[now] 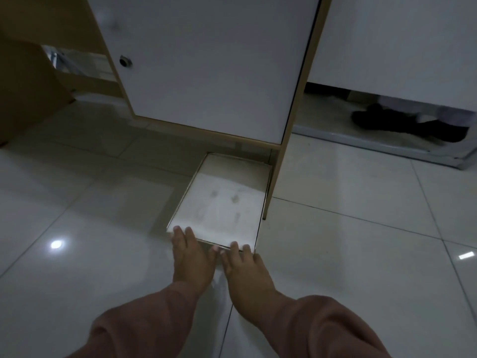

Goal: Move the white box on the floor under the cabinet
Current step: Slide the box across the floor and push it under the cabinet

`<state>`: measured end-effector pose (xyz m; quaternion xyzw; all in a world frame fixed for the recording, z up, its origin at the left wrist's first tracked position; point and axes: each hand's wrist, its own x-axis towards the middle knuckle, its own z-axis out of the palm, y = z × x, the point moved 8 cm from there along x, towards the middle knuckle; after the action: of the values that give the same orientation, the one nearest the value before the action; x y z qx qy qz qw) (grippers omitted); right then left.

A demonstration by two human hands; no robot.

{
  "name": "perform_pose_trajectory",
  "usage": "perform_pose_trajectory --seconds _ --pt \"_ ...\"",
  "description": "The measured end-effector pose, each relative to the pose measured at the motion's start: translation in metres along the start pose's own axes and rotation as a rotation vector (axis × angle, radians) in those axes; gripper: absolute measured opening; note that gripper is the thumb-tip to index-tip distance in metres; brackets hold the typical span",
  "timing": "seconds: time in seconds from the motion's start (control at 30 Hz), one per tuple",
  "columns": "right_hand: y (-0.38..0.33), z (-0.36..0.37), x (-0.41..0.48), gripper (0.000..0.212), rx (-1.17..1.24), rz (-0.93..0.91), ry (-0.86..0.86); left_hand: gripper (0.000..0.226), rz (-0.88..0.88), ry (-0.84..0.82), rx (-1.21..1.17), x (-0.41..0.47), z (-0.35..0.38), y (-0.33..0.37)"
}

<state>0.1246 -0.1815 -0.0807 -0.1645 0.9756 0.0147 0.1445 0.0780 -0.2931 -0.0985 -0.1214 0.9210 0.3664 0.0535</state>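
Note:
A flat white box (224,202) lies on the tiled floor, its far end tucked beneath the white-doored cabinet (206,68) and its right side close along the cabinet's wooden side panel (277,174). My left hand (192,257) presses its fingertips on the box's near left corner. My right hand (245,267) rests fingertips on the near right edge. Both hands lie flat with fingers extended, side by side, pink sleeves behind them.
Glossy white floor tiles (361,254) spread all around. A dark shoe (402,124) shows under a white panel at the right. Brown cardboard (28,81) stands at the far left beside the cabinet.

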Motion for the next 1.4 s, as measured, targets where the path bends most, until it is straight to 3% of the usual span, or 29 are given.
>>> perform_pose_trajectory --seconds 0.23,0.43,0.73,1.4 --pt "0.021 -0.010 0.028 0.061 -0.054 0.059 -0.011 0.061 0.123 -0.034 0.010 0.024 -0.004 0.004" --pt "0.035 -0.012 0.045 0.063 -0.022 0.088 -0.020 0.081 0.341 -0.073 0.370 0.037 0.009 0.010" --pt "0.061 -0.013 0.068 0.066 0.029 0.117 -0.092 0.090 0.311 -0.191 0.601 0.073 0.024 0.031" --pt "0.110 -0.026 0.113 0.070 0.061 0.178 -0.095 0.088 0.191 -0.324 0.630 0.127 0.034 0.071"
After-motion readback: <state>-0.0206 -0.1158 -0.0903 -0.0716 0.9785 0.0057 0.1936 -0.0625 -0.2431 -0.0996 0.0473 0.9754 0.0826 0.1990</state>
